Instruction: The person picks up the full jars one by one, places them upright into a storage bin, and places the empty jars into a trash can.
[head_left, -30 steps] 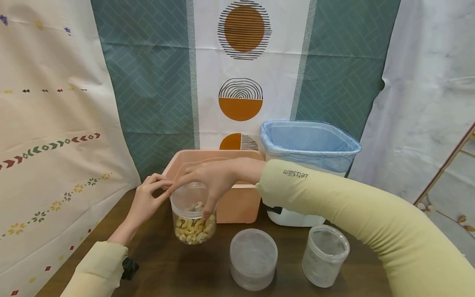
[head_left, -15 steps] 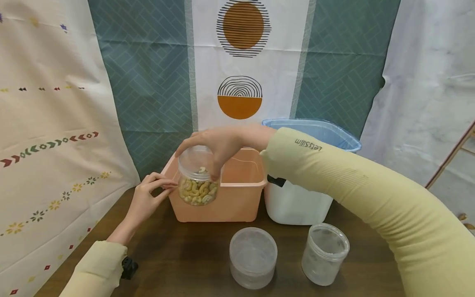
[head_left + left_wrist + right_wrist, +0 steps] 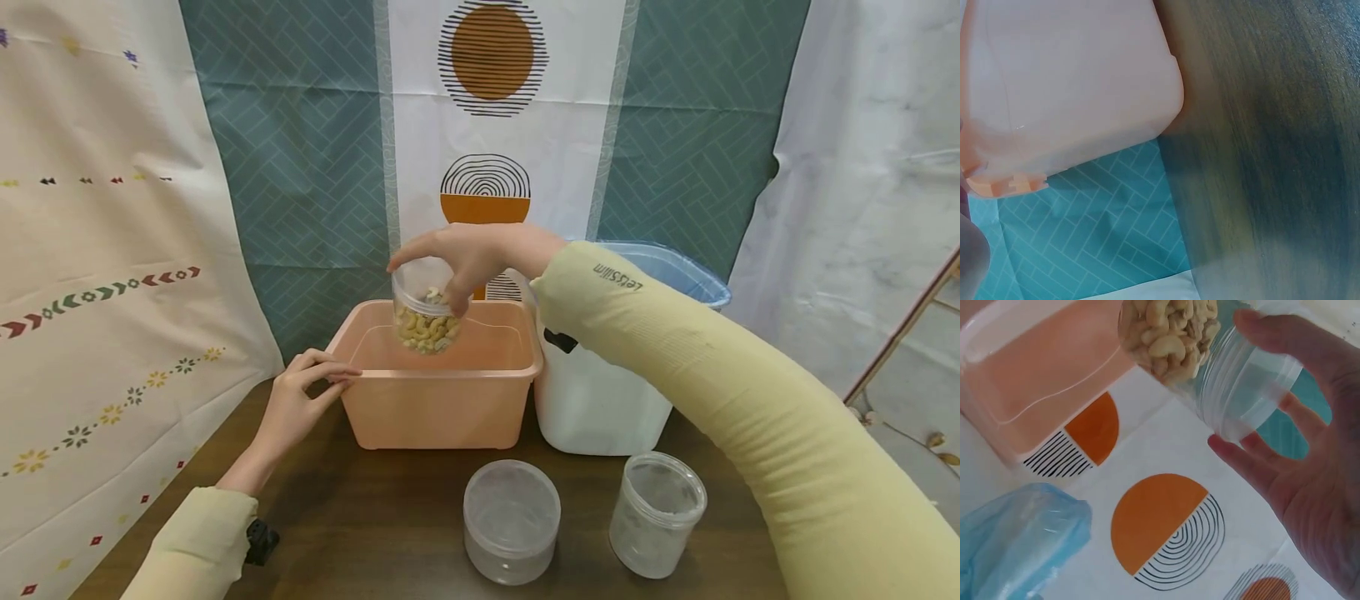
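Observation:
My right hand grips a clear plastic jar from above by its transparent lid, fingers and thumb spread around the sides. Pale cashews fill its lower part. In the head view the jar hangs over the opening of a peach plastic bin, and its base overlaps the bin's inside. At the bin's front left corner, my left hand pinches the rim with fingers and thumb. The left wrist view shows mainly the bin's outer side, with only a sliver of the hand at its left edge.
A white bin lined with a blue bag stands to the right of the peach one, partly behind my right sleeve. Two clear containers, a wide one and a narrower one, stand on the dark wooden table. Patterned cloth hangs behind.
My right hand has lifted the jar of cashews from in front of the peach bin, up and back to above its opening. My left hand stays at the bin's corner.

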Tool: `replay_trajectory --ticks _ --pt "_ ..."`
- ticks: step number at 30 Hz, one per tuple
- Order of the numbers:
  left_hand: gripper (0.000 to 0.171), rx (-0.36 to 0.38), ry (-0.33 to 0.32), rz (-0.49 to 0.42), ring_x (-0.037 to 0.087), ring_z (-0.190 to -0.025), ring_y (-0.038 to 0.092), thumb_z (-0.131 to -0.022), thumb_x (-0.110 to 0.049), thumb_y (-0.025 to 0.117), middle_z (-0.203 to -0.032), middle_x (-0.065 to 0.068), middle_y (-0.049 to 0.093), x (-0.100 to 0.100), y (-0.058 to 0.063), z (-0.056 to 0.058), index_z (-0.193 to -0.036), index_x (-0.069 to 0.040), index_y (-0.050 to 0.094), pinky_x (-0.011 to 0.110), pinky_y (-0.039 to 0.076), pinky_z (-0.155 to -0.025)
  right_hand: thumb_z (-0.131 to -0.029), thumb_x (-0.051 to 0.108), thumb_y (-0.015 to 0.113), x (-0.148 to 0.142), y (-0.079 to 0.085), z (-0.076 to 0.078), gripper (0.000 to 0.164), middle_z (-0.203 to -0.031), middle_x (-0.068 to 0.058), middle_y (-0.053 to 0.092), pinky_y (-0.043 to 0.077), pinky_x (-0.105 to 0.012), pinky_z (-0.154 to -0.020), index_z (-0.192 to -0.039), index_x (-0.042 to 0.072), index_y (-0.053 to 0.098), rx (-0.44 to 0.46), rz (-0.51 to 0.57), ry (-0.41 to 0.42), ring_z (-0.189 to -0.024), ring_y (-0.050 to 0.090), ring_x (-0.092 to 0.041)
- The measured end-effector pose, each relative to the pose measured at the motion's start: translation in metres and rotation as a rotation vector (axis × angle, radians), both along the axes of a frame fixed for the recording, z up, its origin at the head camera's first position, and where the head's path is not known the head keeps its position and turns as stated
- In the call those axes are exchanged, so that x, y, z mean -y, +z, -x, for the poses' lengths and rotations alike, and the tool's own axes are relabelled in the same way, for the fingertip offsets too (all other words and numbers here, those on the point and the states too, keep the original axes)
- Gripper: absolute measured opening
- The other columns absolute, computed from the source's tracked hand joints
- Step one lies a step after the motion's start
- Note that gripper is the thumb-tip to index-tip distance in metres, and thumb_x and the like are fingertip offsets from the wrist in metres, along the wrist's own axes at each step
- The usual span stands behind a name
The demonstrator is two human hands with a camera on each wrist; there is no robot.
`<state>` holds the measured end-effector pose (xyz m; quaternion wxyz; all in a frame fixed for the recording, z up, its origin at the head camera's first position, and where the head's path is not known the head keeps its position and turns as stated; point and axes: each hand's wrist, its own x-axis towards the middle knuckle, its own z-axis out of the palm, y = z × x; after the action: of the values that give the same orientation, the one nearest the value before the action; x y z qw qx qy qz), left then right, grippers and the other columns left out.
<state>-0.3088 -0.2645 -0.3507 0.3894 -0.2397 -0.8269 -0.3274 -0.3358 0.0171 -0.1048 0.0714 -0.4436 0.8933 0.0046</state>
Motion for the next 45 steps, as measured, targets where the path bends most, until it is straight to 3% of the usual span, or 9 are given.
replay_trajectory --ticks 9,12,17,27,34,40,45 --pt "0.028 0.007 -0.016 -0.017 0.003 -0.093 0.048 -0.078 0.004 0.077 -0.097 -0.002 0.064 0.000 0.000 -0.002 -0.097 -0.016 0.079 0.020 0.040 -0.081 -0.076 0.010 0.079 -0.002 -0.024 0.013 0.090 -0.161 0.007 0.031 0.047 -0.038 -0.103 -0.149 0.040 0.037 -0.130 -0.173 0.011 -0.139 0.040 -0.020" --pt "0.027 0.008 -0.027 -0.023 0.004 -0.093 0.049 -0.079 0.004 0.077 -0.097 -0.002 0.064 -0.001 0.000 -0.002 -0.097 -0.016 0.079 0.021 0.040 -0.081 -0.075 0.007 0.078 -0.006 -0.031 0.014 0.089 -0.158 0.009 0.037 0.049 -0.036 -0.097 -0.148 0.041 0.039 -0.137 -0.189 -0.004 -0.132 0.045 -0.018" --pt "0.026 0.010 -0.027 -0.019 0.005 -0.092 0.049 -0.079 0.003 0.077 -0.096 -0.002 0.064 -0.001 0.001 -0.002 -0.097 -0.015 0.079 0.018 0.038 -0.081 -0.074 0.004 0.078 -0.010 -0.038 0.017 0.090 -0.157 0.008 0.037 0.050 -0.035 -0.092 -0.148 0.039 0.040 -0.100 -0.195 -0.020 -0.135 0.043 -0.020" --pt "0.027 0.015 -0.013 -0.021 0.003 -0.093 0.048 -0.078 0.004 0.078 -0.096 -0.002 0.064 -0.001 0.002 -0.002 -0.097 -0.015 0.079 0.016 0.038 -0.081 -0.074 0.000 0.078 -0.014 -0.047 0.024 0.091 -0.158 0.006 0.036 0.041 -0.040 -0.111 -0.149 0.034 0.040 -0.089 -0.208 -0.003 -0.142 0.038 -0.020" --pt "0.027 0.016 -0.010 -0.022 0.002 -0.092 0.048 -0.078 0.004 0.078 -0.096 -0.002 0.064 -0.001 0.002 -0.002 -0.097 -0.015 0.079 0.017 0.038 -0.081 -0.077 -0.005 0.073 -0.017 -0.057 0.026 0.091 -0.158 0.004 0.037 0.047 -0.038 -0.100 -0.149 0.038 0.037 -0.010 -0.215 -0.047 -0.131 0.046 -0.023" --pt "0.027 0.016 -0.013 -0.025 0.002 -0.092 0.048 -0.078 0.003 0.078 -0.096 -0.002 0.064 -0.001 0.000 -0.002 -0.097 -0.016 0.079 0.019 0.039 -0.080 -0.079 -0.005 0.073 -0.020 -0.074 0.028 0.091 -0.159 0.003 0.033 0.040 -0.042 -0.112 -0.148 0.041 0.035 0.060 -0.194 -0.097 -0.138 0.040 -0.023" --pt "0.027 0.003 -0.013 -0.028 0.002 -0.092 0.048 -0.077 0.003 0.079 -0.095 -0.002 0.065 -0.001 -0.001 -0.001 -0.097 -0.016 0.079 0.017 0.038 -0.080 -0.080 -0.006 0.072 -0.022 -0.082 0.031 0.092 -0.160 0.004 0.034 0.042 -0.042 -0.111 -0.148 0.042 0.034 0.075 -0.193 -0.095 -0.132 0.046 -0.025"
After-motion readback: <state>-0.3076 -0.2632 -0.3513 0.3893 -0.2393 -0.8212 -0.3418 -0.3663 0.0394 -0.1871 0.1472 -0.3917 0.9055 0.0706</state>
